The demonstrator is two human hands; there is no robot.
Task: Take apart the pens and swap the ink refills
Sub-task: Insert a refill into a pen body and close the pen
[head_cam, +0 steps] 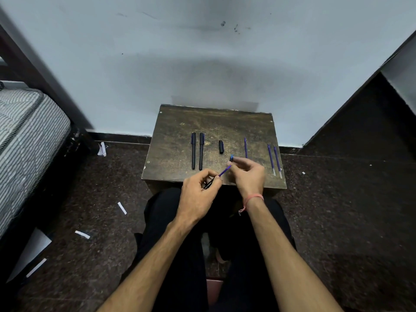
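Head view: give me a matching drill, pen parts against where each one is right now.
Things:
1. two capped pens
2. loose cap
3. pair of refills
4. pen barrel

Places:
A. right edge of the table
B. in the left hand
C. left part of the table, side by side
D. middle of the table, alone

Pairs: 1-C, 2-D, 3-A, 4-B

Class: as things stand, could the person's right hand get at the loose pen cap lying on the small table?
Probably not yet. The pen cap lies clear just beyond the right hand, with nothing between, but its fingers are occupied pinching the refill and a small blue piece.
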